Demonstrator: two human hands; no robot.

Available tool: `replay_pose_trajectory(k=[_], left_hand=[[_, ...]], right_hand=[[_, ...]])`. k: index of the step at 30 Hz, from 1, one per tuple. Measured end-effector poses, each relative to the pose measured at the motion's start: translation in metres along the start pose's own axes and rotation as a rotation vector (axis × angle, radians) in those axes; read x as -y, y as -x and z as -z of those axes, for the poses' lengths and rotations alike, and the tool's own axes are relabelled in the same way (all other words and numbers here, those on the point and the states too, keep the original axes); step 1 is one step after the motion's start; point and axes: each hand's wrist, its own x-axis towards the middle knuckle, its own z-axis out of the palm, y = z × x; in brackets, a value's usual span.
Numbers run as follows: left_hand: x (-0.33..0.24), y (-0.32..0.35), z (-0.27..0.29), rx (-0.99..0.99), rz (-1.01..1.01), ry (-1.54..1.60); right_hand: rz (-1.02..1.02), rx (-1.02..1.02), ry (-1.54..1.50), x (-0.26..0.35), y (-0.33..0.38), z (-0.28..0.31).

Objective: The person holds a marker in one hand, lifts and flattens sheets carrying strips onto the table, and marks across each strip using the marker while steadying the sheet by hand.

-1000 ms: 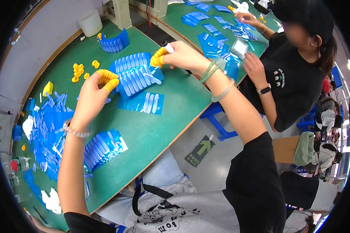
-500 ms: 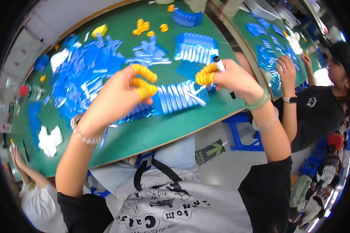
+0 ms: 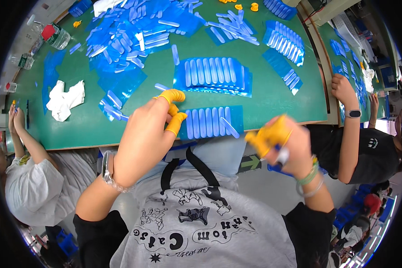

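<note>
"Where did the blue film sheet (image 3: 236, 114) lie against the grip?"

"Just beyond the fingertips of the left hand (image 3: 151, 127). Thumb and finger, in yellow finger cots (image 3: 176, 125), were pinched on its left edge. The sheet reached off to the right, at the near edge of the green table (image 3: 263, 107)."

"And the right hand (image 3: 292, 145)?"

"Apart from the sheet, just beside and nearer than its right end. It was curled around a white marker (image 3: 282, 156); motion blur hid the finer finger positions."

"How were the arms set?"

"The left forearm slanted far and right, back of the hand up, fingers bent. The right forearm angled far and left, with the knuckles blurred."

"What was on the sheet?"

"A row of pale, translucent strips standing side by side, with one loose strip (image 3: 229, 128) lying askew at the right."

"And farther off?"

"A stack of strip-covered sheets (image 3: 210, 71) lay just beyond. Left of it was a crumpled white cloth (image 3: 66, 100); farther right, a film piece with a few strips (image 3: 292, 81). On the far side spread a heap of loose strips (image 3: 129, 42), with a red-labelled bottle (image 3: 56, 36) to its left."
</note>
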Motion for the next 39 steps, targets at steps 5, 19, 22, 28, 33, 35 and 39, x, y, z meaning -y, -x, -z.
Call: replay_pose_trajectory(k=[5,19,22,28,33,35,39], left_hand=[[0.024,0.004,-0.020,-0.491,-0.565,-0.511],[0.012,-0.008,-0.055,-0.238,-0.557,-0.429],[0.011,-0.009,-0.056,-0.229,-0.544,-0.444],[0.009,-0.010,-0.054,-0.222,-0.540,-0.468],[0.011,-0.011,-0.056,-0.216,-0.537,-0.454],[0.012,-0.012,-0.055,-0.229,-0.553,-0.435],[0.011,-0.013,-0.055,-0.243,-0.583,-0.423]], right_hand=[[0.092,-0.144,0.161,0.016,0.034,-0.053],[-0.195,-0.273,0.135,0.011,0.022,-0.070],[-0.245,-0.293,0.113,0.013,0.022,-0.072],[-0.497,-0.285,-0.050,0.027,0.017,-0.067],[-0.607,-0.414,-0.126,0.030,0.023,-0.071],[-0.614,-0.436,-0.103,0.038,0.021,-0.076],[-0.639,-0.465,-0.030,0.044,0.020,-0.082]])
